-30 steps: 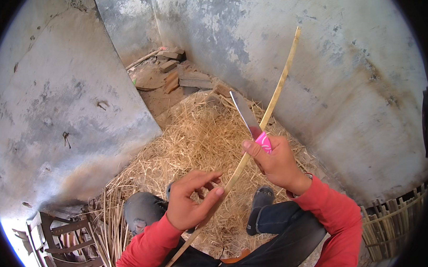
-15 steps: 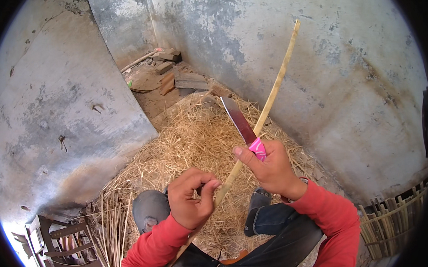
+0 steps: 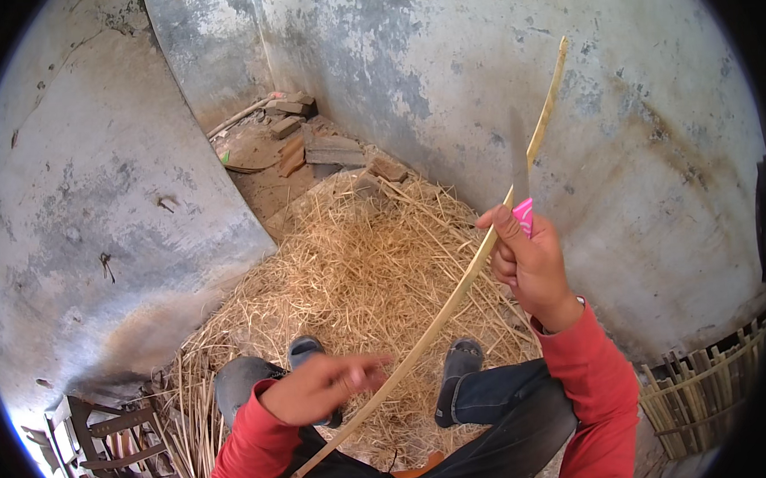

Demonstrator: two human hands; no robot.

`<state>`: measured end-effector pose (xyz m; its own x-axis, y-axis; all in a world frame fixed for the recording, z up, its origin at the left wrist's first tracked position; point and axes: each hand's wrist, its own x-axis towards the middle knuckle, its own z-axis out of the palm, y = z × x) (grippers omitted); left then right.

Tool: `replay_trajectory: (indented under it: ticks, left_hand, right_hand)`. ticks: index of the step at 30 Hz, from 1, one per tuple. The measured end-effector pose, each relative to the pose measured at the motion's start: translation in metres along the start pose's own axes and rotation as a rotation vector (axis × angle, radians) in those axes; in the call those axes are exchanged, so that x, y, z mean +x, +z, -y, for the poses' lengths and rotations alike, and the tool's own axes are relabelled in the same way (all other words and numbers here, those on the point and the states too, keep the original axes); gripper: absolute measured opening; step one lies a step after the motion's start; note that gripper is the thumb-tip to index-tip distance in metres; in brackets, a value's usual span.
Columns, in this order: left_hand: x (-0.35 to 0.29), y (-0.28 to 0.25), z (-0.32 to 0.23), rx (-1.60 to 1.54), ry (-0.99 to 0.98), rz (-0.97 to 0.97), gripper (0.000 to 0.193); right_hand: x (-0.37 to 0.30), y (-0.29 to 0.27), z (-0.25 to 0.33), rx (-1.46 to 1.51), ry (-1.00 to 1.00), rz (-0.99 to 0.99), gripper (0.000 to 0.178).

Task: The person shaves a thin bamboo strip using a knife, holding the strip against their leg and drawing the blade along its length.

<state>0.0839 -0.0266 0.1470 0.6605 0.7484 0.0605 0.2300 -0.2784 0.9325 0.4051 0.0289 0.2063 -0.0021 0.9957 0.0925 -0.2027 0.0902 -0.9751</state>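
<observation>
My right hand (image 3: 531, 265) is closed around the pink-wrapped handle of a knife (image 3: 525, 211), whose blade points up and is smeared by motion. The same hand pinches a long pale strip, likely bamboo (image 3: 442, 318), under the thumb. The strip runs slantwise from beside the wall at upper right down to my lap, slightly bowed. Beside its lower part, my left hand (image 3: 325, 387) has its fingers stretched out and blurred, with nothing gripped. Whether its fingertips touch the strip I cannot tell.
Straw-like shavings (image 3: 342, 275) cover the floor around my shoes. Bricks (image 3: 288, 115) and rubble lie in the far corner. A dark wooden chair-like frame (image 3: 122, 421) and loose strips (image 3: 189, 401) are at lower left; a slatted basket (image 3: 706, 391) stands at lower right. Worn walls (image 3: 496, 89) enclose the corner.
My right hand has moved up and to the right with the knife and strip, the blade swinging upright. My left hand has let go of the strip, fingers now extended, and dropped lower left.
</observation>
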Motion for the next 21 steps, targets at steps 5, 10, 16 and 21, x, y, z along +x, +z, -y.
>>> replay_trajectory:
  ticks: [5, 10, 16, 21]
  left_hand:
    - [0.008, 0.016, -0.031, -0.599, -0.311, 0.457, 0.052]
    - [0.0, 0.036, -0.021, -0.291, -0.148, 0.084, 0.054]
    - [0.0, 0.041, -0.011, -0.201, -0.066, -0.095, 0.053]
    - [0.001, 0.041, -0.013, -0.166, -0.033, -0.118, 0.053]
  right_hand:
    - [0.014, -0.02, 0.009, 0.067, -0.046, -0.054, 0.038]
    - [0.018, -0.022, 0.003, -0.581, -0.366, -0.219, 0.036]
    - [0.006, -0.019, -0.001, -0.628, -0.202, -0.113, 0.048]
    - [0.007, -0.01, -0.004, -0.66, -0.184, -0.066, 0.052]
